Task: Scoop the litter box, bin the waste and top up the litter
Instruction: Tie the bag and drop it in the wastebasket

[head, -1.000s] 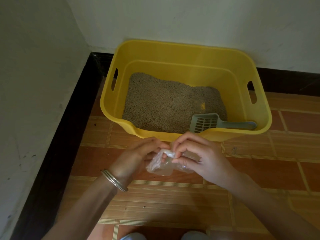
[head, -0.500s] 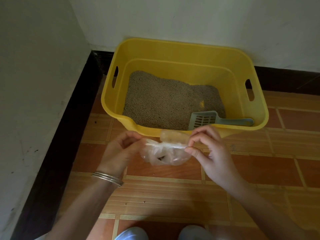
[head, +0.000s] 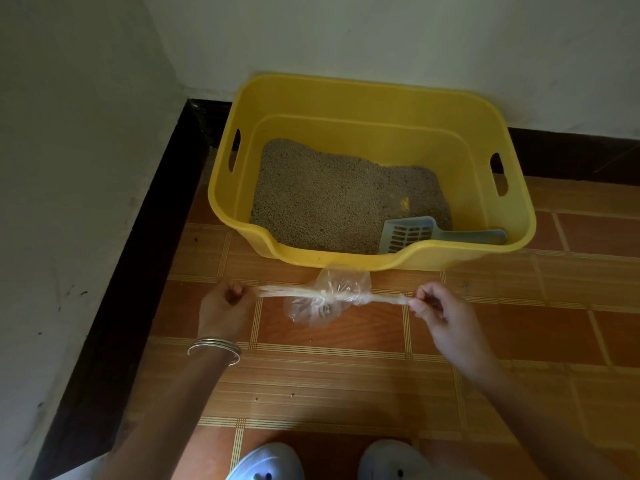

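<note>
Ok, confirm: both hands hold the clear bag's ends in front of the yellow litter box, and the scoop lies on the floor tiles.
Wrong on the scoop: the head view shows it inside the yellow litter box, on the litter at its near right corner. The left hand and right hand hold the clear bag by its ends in front of it.

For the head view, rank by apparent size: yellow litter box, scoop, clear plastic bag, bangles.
1. yellow litter box
2. clear plastic bag and scoop: about alike; the bag is nearer the camera, so they are left unranked
3. bangles
</note>
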A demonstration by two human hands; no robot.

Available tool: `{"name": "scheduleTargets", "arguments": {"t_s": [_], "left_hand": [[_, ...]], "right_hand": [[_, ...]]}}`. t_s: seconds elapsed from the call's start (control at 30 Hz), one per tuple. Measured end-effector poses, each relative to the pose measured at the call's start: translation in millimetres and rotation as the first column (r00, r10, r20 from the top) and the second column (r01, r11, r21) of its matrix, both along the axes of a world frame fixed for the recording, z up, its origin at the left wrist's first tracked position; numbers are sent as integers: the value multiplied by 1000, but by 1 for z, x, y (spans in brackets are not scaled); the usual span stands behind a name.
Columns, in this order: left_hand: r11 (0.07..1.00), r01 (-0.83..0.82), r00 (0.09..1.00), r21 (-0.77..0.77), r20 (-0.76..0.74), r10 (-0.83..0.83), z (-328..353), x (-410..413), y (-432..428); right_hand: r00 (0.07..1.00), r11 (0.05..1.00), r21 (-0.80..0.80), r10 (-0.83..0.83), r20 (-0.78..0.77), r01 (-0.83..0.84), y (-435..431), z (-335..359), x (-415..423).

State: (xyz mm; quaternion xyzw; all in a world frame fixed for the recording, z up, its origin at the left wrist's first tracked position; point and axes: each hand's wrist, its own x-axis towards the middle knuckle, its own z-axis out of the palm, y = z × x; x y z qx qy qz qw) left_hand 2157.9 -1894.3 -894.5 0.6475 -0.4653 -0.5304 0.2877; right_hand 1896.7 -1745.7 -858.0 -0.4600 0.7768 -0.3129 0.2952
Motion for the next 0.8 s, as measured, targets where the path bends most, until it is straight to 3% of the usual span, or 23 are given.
{"name": "scheduleTargets", "arguments": {"t_s": [0.13, 0.23, 0.43, 0.63, 0.8], "left_hand": [[979, 126, 992, -160, 38, -121, 27, -3, -5], [951, 193, 974, -241, -66, -215, 57, -10, -4], [897, 340, 887, -282, -220, -405, 85, -37, 2], [821, 456, 811, -343, -219, -542, 91, -51, 12], [788, 485, 811, -379, -142, -567, 90, -52, 16]], "right_hand": [[979, 994, -109, 40, 201, -19, -11, 25, 3], [949, 980, -185, 131, 286, -80, -19, 48, 7], [932, 899, -291, 357, 53, -328, -47, 73, 27], [932, 940, -260, 284, 227, -223, -67, 67, 38], [921, 948, -258, 262, 289, -188, -74, 59, 41]]}}
